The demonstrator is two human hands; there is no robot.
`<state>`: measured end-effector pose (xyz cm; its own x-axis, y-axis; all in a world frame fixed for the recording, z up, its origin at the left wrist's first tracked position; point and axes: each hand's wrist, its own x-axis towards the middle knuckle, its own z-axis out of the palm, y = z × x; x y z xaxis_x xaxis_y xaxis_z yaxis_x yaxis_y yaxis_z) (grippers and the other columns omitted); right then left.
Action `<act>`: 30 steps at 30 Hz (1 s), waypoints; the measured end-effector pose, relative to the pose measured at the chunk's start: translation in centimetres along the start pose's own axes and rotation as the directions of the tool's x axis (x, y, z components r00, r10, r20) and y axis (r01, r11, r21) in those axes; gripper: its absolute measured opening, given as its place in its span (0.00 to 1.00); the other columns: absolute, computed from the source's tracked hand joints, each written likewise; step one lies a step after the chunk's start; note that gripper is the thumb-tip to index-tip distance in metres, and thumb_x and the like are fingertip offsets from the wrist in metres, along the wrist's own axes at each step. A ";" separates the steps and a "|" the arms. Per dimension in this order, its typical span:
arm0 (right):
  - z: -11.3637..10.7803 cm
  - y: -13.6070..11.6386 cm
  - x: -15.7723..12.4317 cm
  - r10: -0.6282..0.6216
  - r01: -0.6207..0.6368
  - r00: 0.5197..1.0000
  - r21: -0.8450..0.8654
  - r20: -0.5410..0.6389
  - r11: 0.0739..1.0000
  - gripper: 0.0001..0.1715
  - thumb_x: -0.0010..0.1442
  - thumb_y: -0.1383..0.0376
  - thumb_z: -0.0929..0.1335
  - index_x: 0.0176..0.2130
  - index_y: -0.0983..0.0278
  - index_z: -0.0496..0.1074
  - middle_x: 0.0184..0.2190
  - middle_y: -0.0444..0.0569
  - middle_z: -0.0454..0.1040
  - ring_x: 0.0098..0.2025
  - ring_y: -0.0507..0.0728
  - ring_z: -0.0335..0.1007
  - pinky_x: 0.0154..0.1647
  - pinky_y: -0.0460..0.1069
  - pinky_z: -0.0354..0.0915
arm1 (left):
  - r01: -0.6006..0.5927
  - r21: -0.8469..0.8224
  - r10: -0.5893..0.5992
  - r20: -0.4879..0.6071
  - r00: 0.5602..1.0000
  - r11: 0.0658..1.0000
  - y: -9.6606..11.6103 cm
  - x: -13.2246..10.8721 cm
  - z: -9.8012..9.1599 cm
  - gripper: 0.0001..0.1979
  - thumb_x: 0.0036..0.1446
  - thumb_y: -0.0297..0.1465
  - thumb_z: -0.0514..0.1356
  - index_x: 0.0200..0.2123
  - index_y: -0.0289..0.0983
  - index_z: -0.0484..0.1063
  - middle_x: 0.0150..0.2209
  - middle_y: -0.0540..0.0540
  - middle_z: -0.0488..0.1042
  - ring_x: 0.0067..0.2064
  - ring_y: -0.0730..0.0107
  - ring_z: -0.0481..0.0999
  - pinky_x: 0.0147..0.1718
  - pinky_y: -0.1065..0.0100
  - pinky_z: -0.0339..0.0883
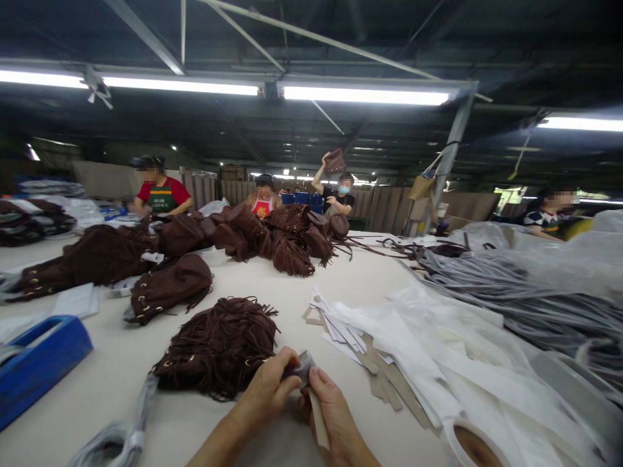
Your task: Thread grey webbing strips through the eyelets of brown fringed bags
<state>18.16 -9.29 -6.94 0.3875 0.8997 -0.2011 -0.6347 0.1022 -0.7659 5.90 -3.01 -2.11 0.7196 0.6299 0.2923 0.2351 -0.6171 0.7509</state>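
Observation:
My left hand is closed, its thumb and fingers pinching a grey, plastic-looking wrapped piece. Fingers bent, my right hand grips a narrow beige card strip that slants down toward me. The grey piece lies at the strip's upper end; whether the two are joined I cannot tell. Just beyond my left hand lies a dark brown fringed bag with gold eyelets. From its left corner runs a strap wrapped in clear plastic, coiled at its lower end.
A blue tape dispenser stands at left. Card strips, white sheets and a tape roll lie at right, with grey wrapped straps behind. More brown bags are heaped farther back. Several people work beyond; one raises a bag.

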 end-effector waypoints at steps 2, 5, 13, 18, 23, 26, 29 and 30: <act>0.1 -0.8 -0.2 0.004 -0.003 1.000 -0.058 0.014 0.998 0.32 0.36 0.47 0.79 0.34 0.66 0.75 0.19 0.38 0.66 0.20 0.46 0.59 0.23 0.42 0.60 | 0.008 -0.081 -0.009 -0.014 1.000 0.997 -0.2 0.1 -0.2 0.05 0.52 0.27 0.54 0.34 0.38 0.63 0.31 0.51 0.65 0.35 0.70 0.65 0.36 0.71 0.57; 0.6 -2.7 -1.1 0.061 -0.033 0.987 -0.184 0.147 0.982 0.27 0.39 0.54 0.79 0.37 0.65 0.76 0.24 0.41 0.71 0.26 0.48 0.64 0.28 0.42 0.65 | -0.004 -0.229 0.005 0.002 1.000 0.973 -0.8 0.3 -0.8 0.04 0.52 0.27 0.54 0.34 0.37 0.63 0.31 0.52 0.64 0.35 0.70 0.64 0.37 0.71 0.57; 0.6 -3.4 -1.7 0.074 -0.026 0.993 -0.435 0.093 0.900 0.17 0.42 0.61 0.75 0.32 0.66 0.73 0.25 0.45 0.74 0.28 0.52 0.68 0.21 0.41 0.62 | 0.001 -0.444 0.045 0.094 0.995 0.896 -1.8 0.3 -1.1 0.10 0.50 0.25 0.55 0.38 0.36 0.63 0.33 0.51 0.67 0.37 0.69 0.67 0.39 0.69 0.59; 0.6 -1.8 -0.1 -0.104 0.089 0.994 -0.389 -0.016 0.917 0.22 0.37 0.61 0.76 0.23 0.62 0.60 0.13 0.36 0.66 0.13 0.45 0.50 0.12 0.40 0.45 | 0.022 -0.458 0.037 0.120 0.992 0.889 -1.6 0.5 -1.0 0.14 0.49 0.24 0.55 0.42 0.35 0.63 0.34 0.50 0.69 0.38 0.68 0.68 0.38 0.69 0.59; 1.0 -2.5 0.1 -0.109 0.133 0.988 -0.253 0.109 0.958 0.23 0.38 0.62 0.77 0.26 0.63 0.61 0.18 0.39 0.71 0.18 0.46 0.60 0.19 0.40 0.53 | 0.052 -0.528 0.017 0.124 0.992 0.848 -1.8 0.8 -1.0 0.10 0.49 0.27 0.56 0.37 0.33 0.66 0.36 0.48 0.70 0.41 0.65 0.68 0.41 0.68 0.59; 1.0 -3.4 -0.5 -0.064 0.097 0.988 -0.237 0.144 0.967 0.23 0.38 0.62 0.78 0.29 0.63 0.63 0.22 0.42 0.75 0.22 0.48 0.65 0.25 0.41 0.59 | 0.062 -0.560 0.007 0.120 0.993 0.826 -1.9 0.9 -0.8 0.11 0.48 0.27 0.57 0.38 0.33 0.67 0.36 0.48 0.70 0.40 0.66 0.67 0.40 0.68 0.59; 0.4 -4.0 -1.3 0.036 0.000 0.994 -0.323 0.107 0.947 0.26 0.38 0.57 0.78 0.31 0.63 0.64 0.24 0.43 0.75 0.24 0.51 0.68 0.25 0.44 0.63 | 0.066 -0.591 -0.002 0.108 0.994 0.804 -1.9 0.9 -0.9 0.12 0.49 0.27 0.57 0.39 0.33 0.68 0.36 0.48 0.70 0.39 0.67 0.67 0.40 0.69 0.59; 0.2 -4.2 -1.5 0.091 -0.047 0.991 -0.377 0.100 0.925 0.26 0.39 0.55 0.78 0.31 0.63 0.65 0.25 0.44 0.75 0.25 0.52 0.69 0.25 0.44 0.64 | 0.067 -0.596 -0.002 0.110 0.994 0.800 -1.8 0.9 -1.0 0.12 0.48 0.27 0.57 0.39 0.33 0.68 0.36 0.48 0.70 0.39 0.68 0.67 0.40 0.70 0.59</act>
<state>20.10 -10.99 -3.35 0.2598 0.9430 -0.2078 -0.3527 -0.1076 -0.9295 5.41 -0.88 -2.58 0.7866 0.5753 0.2242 -0.1527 -0.1706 0.9734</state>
